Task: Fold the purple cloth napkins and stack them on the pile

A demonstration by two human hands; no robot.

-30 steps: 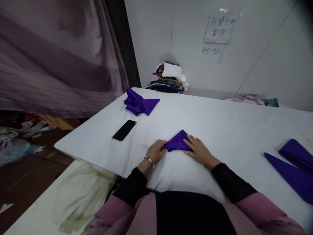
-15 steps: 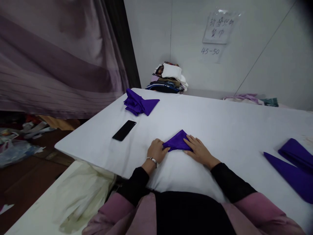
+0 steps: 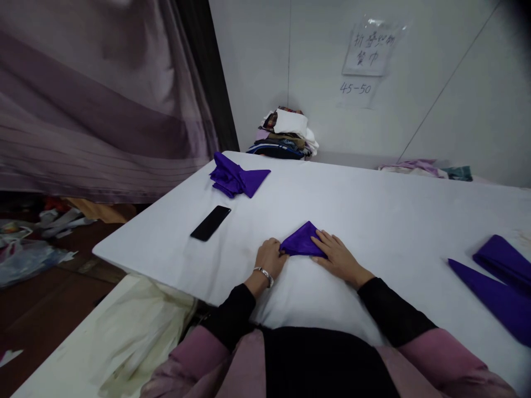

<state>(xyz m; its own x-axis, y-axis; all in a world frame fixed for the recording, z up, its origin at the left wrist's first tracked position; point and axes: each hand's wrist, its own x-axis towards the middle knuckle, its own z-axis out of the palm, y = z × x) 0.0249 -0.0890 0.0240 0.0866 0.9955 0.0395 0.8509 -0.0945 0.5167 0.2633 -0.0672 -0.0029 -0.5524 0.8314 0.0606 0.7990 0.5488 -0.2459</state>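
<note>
A folded purple cloth (image 3: pixel 299 240) lies on the white table (image 3: pixel 357 204) between my hands, its peak pointing away from me. Its left corner is pinched in the curled fingers of my left hand (image 3: pixel 269 258), which wears a silver bracelet. My right hand (image 3: pixel 338 257) rests with spread fingers on the cloth's right part, covering that corner. Further back on the left stands a crumpled, folded purple cloth (image 3: pixel 236 176). At the right edge lie more folded purple pieces (image 3: pixel 493 293).
A black phone (image 3: pixel 211 223) lies left of my hands. Stacked clothes (image 3: pixel 286 135) sit beyond the table's far edge, by the wall with paper signs (image 3: pixel 367 52). A curtain (image 3: pixel 103 99) hangs at left; a lower surface (image 3: pixel 70 337) stands below the table.
My left hand has moved slightly right along with the cloth's left corner, and the cloth's lower edge looks straighter. My right hand has stayed almost in place.
</note>
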